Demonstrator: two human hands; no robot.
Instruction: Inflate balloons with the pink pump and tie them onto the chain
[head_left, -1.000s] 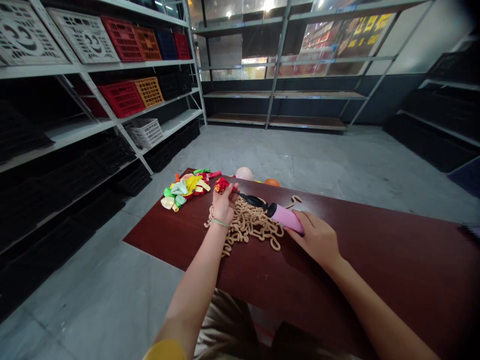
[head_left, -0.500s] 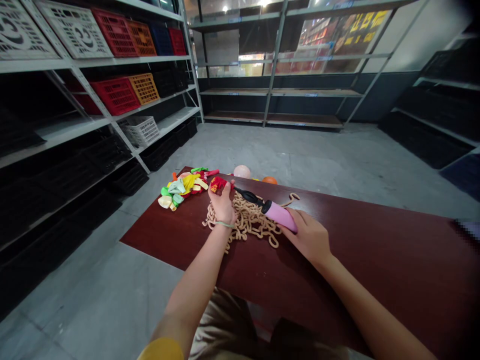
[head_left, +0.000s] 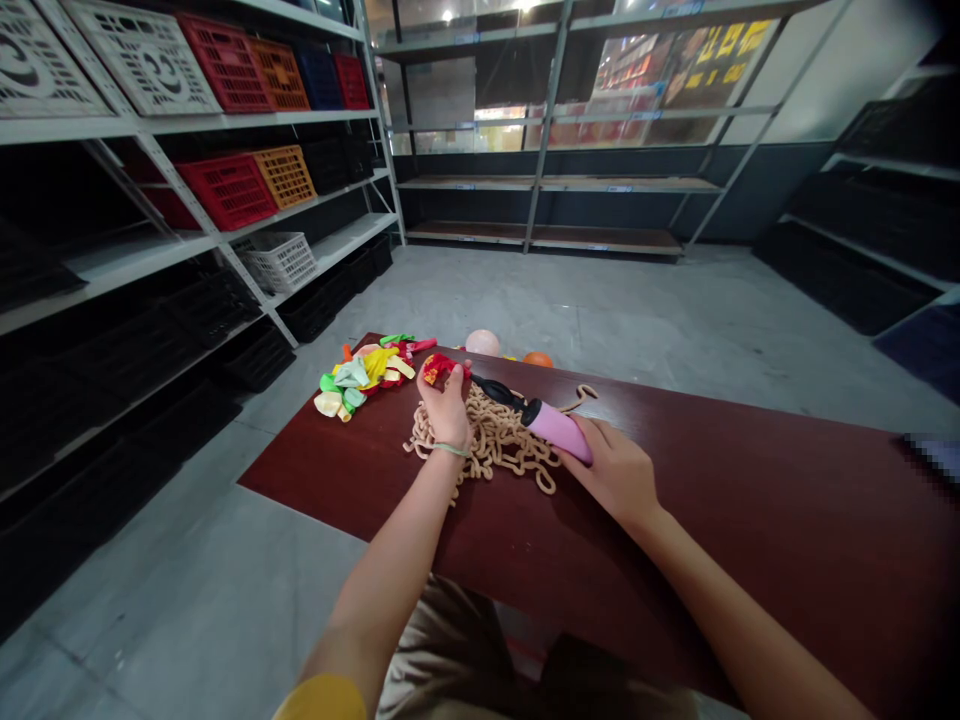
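My left hand is closed on a limp red balloon with a yellow print, its neck at the black nozzle end of a balloon pump. The pump has a pink barrel, and my right hand is wrapped round that barrel. Both hands hover above a heap of beige looped cord on the dark red table. To the left of the cord lies a pile of flat balloons in yellow, green, red and white. How far the nozzle goes into the neck cannot be made out.
Beyond the table's far edge, a pale pink inflated balloon and an orange one show. Shelves with plastic crates stand at the left. A metal rack spans the back, across the grey floor.
Hardly anything differs. The whole view has shifted slightly, and the red balloon's body shows at a slightly different angle in my left hand.
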